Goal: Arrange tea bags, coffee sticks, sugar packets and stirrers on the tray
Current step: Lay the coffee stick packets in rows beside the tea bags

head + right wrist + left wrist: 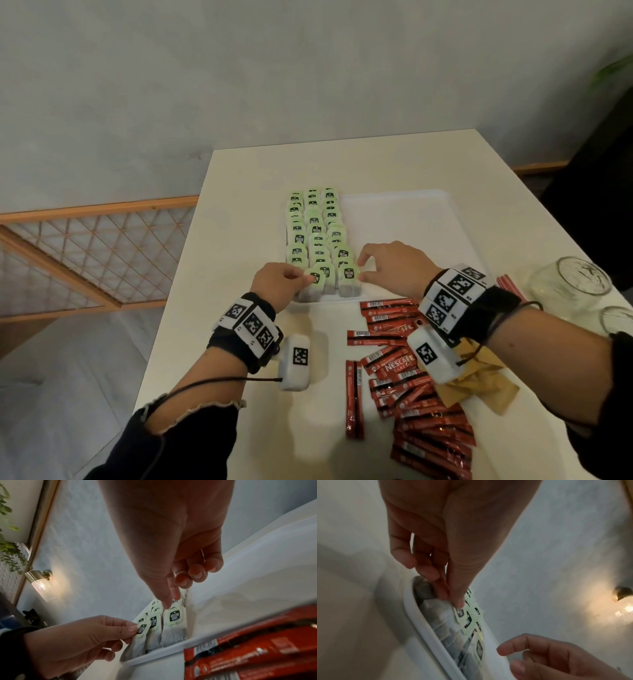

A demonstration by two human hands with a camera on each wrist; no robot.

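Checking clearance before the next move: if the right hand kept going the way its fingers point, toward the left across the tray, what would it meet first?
Most likely the nearest tea bag in the right-hand row: the right hand already has its fingertips at that bag's edge and green tag. Whether they touch it yet is unclear. Beyond it lie the other rows and the left hand.

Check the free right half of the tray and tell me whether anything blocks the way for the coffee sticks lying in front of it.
Nothing visible blocks it. The coffee sticks lie on the table just before the tray, whose right part is bare. Only the right hand hovers over the near edge beside the tea bags, and the left hand pinches a tea bag tag.
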